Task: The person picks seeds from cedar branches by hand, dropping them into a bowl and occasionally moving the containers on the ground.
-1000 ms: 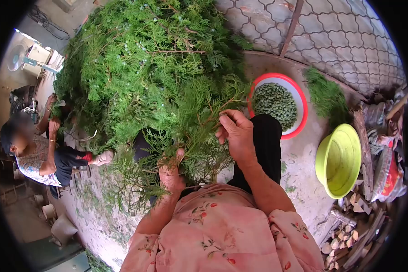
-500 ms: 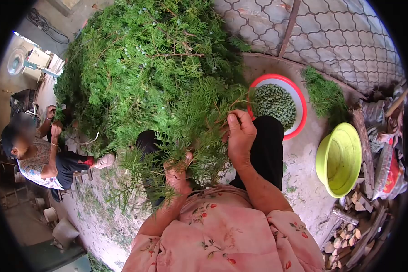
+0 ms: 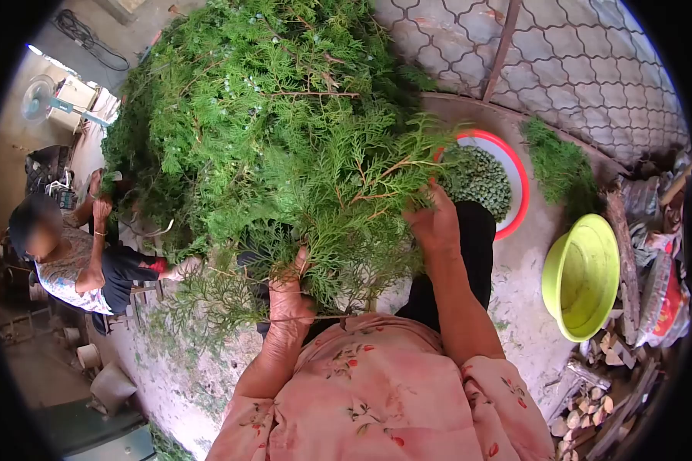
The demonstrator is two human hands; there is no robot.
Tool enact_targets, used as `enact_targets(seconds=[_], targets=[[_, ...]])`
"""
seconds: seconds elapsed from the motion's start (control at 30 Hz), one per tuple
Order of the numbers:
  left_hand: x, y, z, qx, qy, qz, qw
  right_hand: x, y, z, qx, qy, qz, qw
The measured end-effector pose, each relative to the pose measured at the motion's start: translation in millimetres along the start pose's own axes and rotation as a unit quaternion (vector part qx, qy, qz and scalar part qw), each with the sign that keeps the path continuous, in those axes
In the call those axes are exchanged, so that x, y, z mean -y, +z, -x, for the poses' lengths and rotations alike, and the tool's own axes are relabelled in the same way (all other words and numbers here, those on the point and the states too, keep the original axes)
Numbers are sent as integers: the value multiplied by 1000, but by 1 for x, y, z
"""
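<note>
My left hand (image 3: 288, 298) is closed around the stem of a leafy evergreen branch (image 3: 377, 180), whose flat green sprays fan out up and to the right. Woody orange-brown twigs show in its middle. On the branch's right side is my right hand (image 3: 438, 224), fingers curled in at the foliage; what lies between the fingertips is hidden. Just beyond it stands a white basin with a red rim (image 3: 526, 184), holding many small green cones (image 3: 477, 183). Some sprays overlap the basin's left edge.
A large heap of cut evergreen branches (image 3: 238, 100) rises in front. To the right are a yellow-green basin (image 3: 584, 288), loose greenery (image 3: 557, 157), split firewood (image 3: 592, 411) and sacks (image 3: 661, 292). At left a seated person (image 3: 77, 257) handles greenery. A wire-mesh panel (image 3: 584, 69) stands behind.
The branch has swung up and right, now reaching over the basin's edge. My right hand has shifted right, and its thumb and fingers have changed position. My left hand keeps its grip.
</note>
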State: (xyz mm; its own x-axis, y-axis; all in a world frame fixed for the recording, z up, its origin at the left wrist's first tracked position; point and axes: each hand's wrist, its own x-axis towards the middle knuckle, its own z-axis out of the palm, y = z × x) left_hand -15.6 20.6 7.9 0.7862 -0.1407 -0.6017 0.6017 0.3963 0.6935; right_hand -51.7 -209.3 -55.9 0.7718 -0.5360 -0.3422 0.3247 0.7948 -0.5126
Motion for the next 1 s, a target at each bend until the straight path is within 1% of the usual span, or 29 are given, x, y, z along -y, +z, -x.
enact_targets(seconds=[0.03,0.1,0.13,0.23,0.3,0.4,0.43,0.47,0.5,0.53,0.57,0.6,0.63,0.67,0.7,0.73,0.77,0.8,0.83,0.87,0.9,0.93,1.0], targets=[[1,-2,-2,0,1,-1,1000,-9,-15,-5,0,0,-1,1000],[4,-9,-8,40,-26,8,999,-23,-38,-13,48,45,90,994],[4,-7,-5,41,-27,8,999,-22,-36,-12,47,44,90,994],[3,4,7,34,-31,11,999,-19,-25,-9,120,54,62,989],[1,7,8,41,-57,7,998,-19,-12,-6,170,61,41,983],[9,-7,-6,43,-53,-14,998,-19,-2,-4,242,70,10,968],[9,-6,-5,48,-51,-18,997,-19,-5,-5,242,71,11,968],[10,-7,-6,48,-51,-18,997,-20,-10,-7,313,-6,51,949],[11,-9,-8,42,-53,-31,997,-21,-12,-8,380,-81,91,917],[12,-10,-9,34,-54,-45,997,-21,-11,-3,381,-79,91,917],[11,-10,-7,34,-53,-44,997,-19,-9,5,223,-41,257,939],[10,-9,-5,44,-47,-33,997,-19,-8,9,54,-2,410,911],[9,-7,-3,55,-40,-22,997,-22,-18,3,54,-2,410,910],[10,-8,-1,54,-40,-22,997,-27,-33,-6,44,-39,378,924],[11,-8,0,63,-19,-22,998,-32,-48,-14,33,-76,345,935],[11,-8,1,73,2,-22,997,-28,-43,-18,33,-76,345,935],[10,-8,2,72,2,-22,997,-20,-34,-22,143,20,109,983],[8,-7,2,73,-22,-12,997,-13,-26,-22,241,114,-134,954],[7,-5,2,75,-47,-3,996,-10,-15,-15,241,114,-134,955],[7,-4,2,75,-47,-3,996,-12,1,-6,191,105,-8,976],[8,-4,1,84,-58,-10,995,-14,9,-2,138,95,119,979],[8,-4,1,93,-68,-17,993,-16,6,-4,139,96,118,978],[11,-9,-4,98,-73,-28,992,-30,-16,-18,225,127,35,965]])
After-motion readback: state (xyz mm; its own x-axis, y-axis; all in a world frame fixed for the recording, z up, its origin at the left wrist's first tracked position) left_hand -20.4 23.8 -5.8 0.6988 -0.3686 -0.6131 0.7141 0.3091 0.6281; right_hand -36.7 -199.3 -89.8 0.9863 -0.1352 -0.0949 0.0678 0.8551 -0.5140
